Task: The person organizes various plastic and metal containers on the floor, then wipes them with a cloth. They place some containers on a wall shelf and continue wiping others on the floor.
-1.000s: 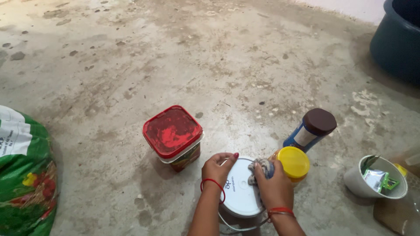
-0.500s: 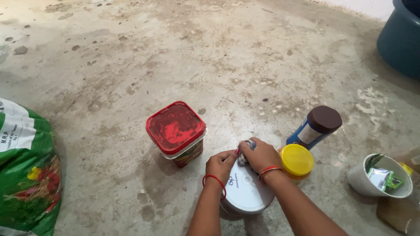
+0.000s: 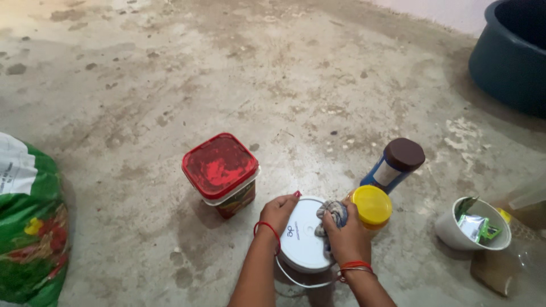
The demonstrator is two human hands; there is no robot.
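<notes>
View from above onto a stained concrete floor point(image 3: 170, 68) w/ several containers near the person's two hands. Largest item: a dark blue-grey tub point(image 3: 512, 51), upper right corner, partly cut off by the edge, well apart from the hands. Far left, a green printed sack point(image 3: 28, 227) w/ red and yellow patches, also cut off. Centre: a square container w/ red lid point(image 3: 220, 165), upright, just left of the hands. At bottom centre sits a round white bucket lid point(image 3: 301, 239) on its bucket, w/ a thin wire handle hanging at the near side; it stands just right of the red-lidded container and touches or nearly touches a yellow-lidded jar point(image 3: 371, 206) on its right. Behind that jar, a blue jar w/ brown cap point(image 3: 396, 162), tilted. Further right, a white cup point(image 3: 472, 232) holding small green and silver packets; beside it at the right edge some blurry clear plastic items, can't tell what. Left hand point(image 3: 278, 211), red thread on the wrist, grips the lid's left rim, fingers curled over the edge. Right hand point(image 3: 348, 236), red bangles on the wrist, is clenched around a small grey-blue cloth point(image 3: 331, 215), pressing it on the lid's right side, next to the yellow-lidded jar.
</notes>
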